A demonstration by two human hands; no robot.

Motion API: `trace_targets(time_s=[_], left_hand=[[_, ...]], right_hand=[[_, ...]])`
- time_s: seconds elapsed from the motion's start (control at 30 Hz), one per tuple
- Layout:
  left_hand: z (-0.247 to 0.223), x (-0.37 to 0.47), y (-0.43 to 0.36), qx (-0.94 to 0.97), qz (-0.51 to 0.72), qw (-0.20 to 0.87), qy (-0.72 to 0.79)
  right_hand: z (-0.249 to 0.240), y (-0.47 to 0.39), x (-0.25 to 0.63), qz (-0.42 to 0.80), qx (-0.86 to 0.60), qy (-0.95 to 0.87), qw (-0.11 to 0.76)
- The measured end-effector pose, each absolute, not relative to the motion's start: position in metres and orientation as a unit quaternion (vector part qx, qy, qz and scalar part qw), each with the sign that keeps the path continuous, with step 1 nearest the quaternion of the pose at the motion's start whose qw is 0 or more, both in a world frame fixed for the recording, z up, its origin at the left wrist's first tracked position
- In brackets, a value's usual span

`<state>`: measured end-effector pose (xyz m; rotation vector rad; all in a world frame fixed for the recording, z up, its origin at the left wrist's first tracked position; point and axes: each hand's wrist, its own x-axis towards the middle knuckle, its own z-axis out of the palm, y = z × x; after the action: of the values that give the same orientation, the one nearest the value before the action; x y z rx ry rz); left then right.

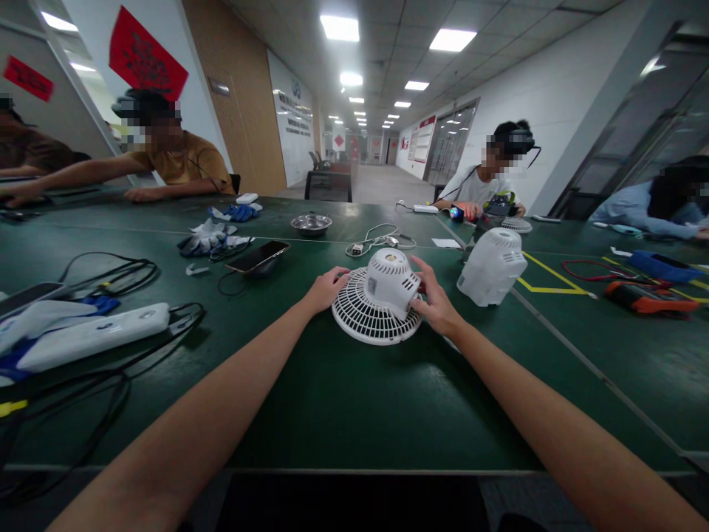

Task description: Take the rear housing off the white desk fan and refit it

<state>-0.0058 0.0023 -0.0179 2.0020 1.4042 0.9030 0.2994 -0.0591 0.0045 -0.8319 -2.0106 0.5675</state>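
A round white fan grille (377, 330) lies flat on the green table, with a white motor housing (388, 277) on top of it. My left hand (326, 288) rests at the grille's left edge, its fingers curved over the rim. On the other side, my right hand (435, 299) has its thumb and fingers around the slotted right part of the housing. Right of that hand, another white plastic housing (492, 267) stands upright on the table.
Behind the grille lie a white cable (382, 240) and a metal bowl (311, 224). To the left are a phone (258, 256), gloves (210, 240) and a power strip (97, 336). An orange multimeter (648, 297) lies right. Several people sit around the table.
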Motion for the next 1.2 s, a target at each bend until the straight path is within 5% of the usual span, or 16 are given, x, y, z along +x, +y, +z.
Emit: trace_targets(time_s=[1.2], left_hand=[[-0.0199,-0.0060,0.0045,0.733,0.341,0.282,0.517]], right_hand=[[0.0094,-0.0624,0.2915,0.184,-0.406,-0.797,0.407]])
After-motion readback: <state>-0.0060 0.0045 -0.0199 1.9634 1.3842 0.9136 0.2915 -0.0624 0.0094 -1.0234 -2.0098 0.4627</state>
